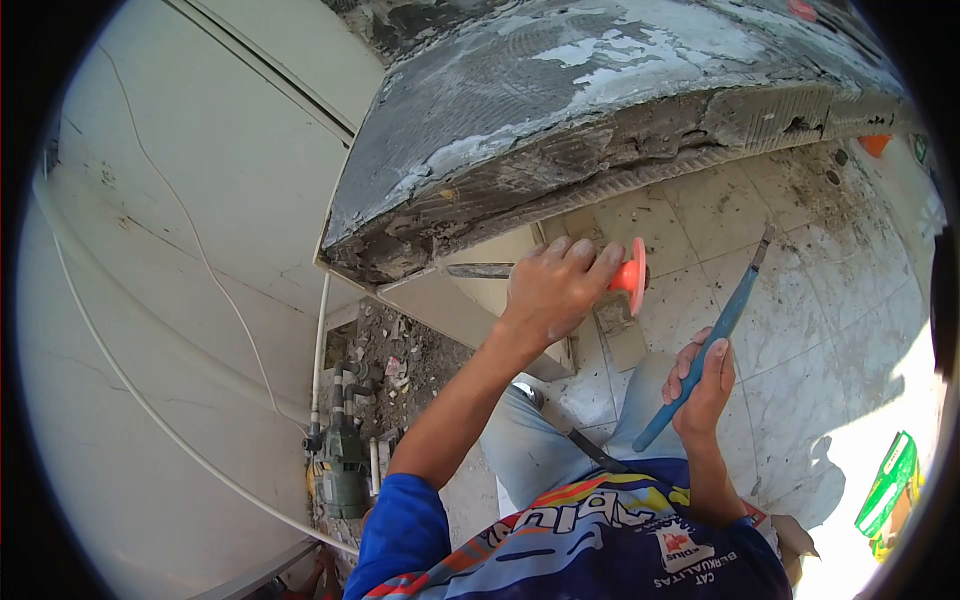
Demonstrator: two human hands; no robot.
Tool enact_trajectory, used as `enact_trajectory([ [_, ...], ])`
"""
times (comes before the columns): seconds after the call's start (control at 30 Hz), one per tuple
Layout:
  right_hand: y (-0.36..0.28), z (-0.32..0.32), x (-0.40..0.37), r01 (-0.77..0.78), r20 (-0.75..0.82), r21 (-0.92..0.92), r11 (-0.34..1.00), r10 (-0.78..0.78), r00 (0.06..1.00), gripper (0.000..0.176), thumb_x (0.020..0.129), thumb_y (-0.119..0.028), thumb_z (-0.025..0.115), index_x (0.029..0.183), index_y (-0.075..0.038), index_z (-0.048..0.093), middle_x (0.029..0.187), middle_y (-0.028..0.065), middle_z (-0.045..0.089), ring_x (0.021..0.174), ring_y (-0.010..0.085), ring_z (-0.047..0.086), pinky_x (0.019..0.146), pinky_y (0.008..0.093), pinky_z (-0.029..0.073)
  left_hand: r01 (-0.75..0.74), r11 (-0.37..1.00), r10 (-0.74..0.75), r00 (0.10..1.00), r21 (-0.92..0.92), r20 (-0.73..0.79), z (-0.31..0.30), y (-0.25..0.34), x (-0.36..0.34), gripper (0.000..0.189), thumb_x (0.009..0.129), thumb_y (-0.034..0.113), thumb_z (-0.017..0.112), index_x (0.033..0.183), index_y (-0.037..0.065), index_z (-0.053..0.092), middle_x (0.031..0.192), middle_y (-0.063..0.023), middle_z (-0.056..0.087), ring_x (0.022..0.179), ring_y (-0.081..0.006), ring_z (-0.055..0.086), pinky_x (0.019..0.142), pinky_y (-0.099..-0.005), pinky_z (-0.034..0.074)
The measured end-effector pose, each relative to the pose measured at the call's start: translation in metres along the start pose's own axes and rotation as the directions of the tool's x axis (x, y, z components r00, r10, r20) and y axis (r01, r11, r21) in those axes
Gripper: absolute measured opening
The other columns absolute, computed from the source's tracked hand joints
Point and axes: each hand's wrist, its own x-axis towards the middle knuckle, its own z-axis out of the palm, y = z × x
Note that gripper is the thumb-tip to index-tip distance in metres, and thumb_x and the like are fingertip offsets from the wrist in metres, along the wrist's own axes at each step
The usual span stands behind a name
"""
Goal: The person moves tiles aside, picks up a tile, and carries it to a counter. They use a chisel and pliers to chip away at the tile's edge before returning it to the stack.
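My left hand (560, 285) is closed around a chisel with an orange-red grip and round guard (637, 277). The chisel's dark metal blade (478, 270) points left, below the rough broken edge (560, 170) of a concrete counter. In my right hand (703, 385) is the blue handle of a hammer (738, 305), slanting up and right to a narrow metal head (765, 240). The hammer is apart from the chisel, over the tiled floor.
A pump with pipes (342, 470) stands at lower left beside rubble (395, 350). A pale hose (150, 420) runs along the left wall. Marble-look tiles (800, 350) cover the floor. A green bag (888, 485) lies at lower right.
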Motion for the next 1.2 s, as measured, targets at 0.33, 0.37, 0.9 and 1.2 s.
enact_trajectory([
  [0.33, -0.009, 0.010, 0.001, 0.013, -0.022, 0.071, 0.997, -0.012, 1.000, 0.037, 0.105, -0.044, 0.038, 0.108, -0.008, 0.046, 0.067, 0.0024, 0.046, 0.042, 0.0089, 0.042, 0.038, 0.0246, 0.038, -0.059, 0.998, 0.061, 0.997, 0.034, -0.048, 0.010, 0.001, -0.010, 0.036, 0.078, 0.031, 0.068, 0.113, 0.020, 0.064, 0.072, 0.0017, 0.051, 0.065, -0.0151, 0.060, 0.051, -0.0304, 0.047],
  [0.37, -0.009, 0.011, 0.001, 0.014, -0.013, 0.067, 0.998, -0.013, 1.000, 0.037, 0.105, -0.044, 0.038, 0.108, -0.008, 0.046, 0.067, 0.0024, 0.046, 0.042, 0.0089, 0.042, 0.038, 0.0246, 0.038, -0.060, 0.998, 0.061, 0.997, 0.019, -0.056, 0.010, 0.001, -0.009, 0.037, 0.078, 0.031, 0.068, 0.113, 0.020, 0.064, 0.072, 0.0017, 0.051, 0.064, -0.0150, 0.059, 0.051, -0.0301, 0.047],
  [0.9, -0.011, 0.008, 0.000, 0.002, -0.012, 0.017, 1.000, -0.001, 1.000, 0.035, 0.106, -0.042, 0.040, 0.107, -0.007, 0.047, 0.068, 0.0025, 0.046, 0.041, 0.0093, 0.042, 0.037, 0.0248, 0.038, 0.033, 0.999, -0.032, 0.996, 0.007, -0.087, 0.009, 0.002, -0.002, 0.029, 0.081, 0.024, 0.067, 0.109, 0.017, 0.062, 0.072, 0.0005, 0.051, 0.064, -0.0173, 0.060, 0.051, -0.0323, 0.045],
  [1.2, -0.012, 0.011, -0.004, 0.017, 0.029, 0.040, 0.999, -0.018, 0.999, 0.036, 0.105, -0.043, 0.039, 0.106, -0.009, 0.047, 0.069, 0.0019, 0.046, 0.042, 0.0091, 0.041, 0.037, 0.0246, 0.037, -0.022, 0.999, 0.025, 0.994, 0.037, -0.105, 0.018, -0.002, -0.004, 0.028, 0.082, 0.023, 0.066, 0.109, 0.017, 0.063, 0.071, 0.0015, 0.050, 0.063, -0.0147, 0.059, 0.050, -0.0302, 0.046],
])
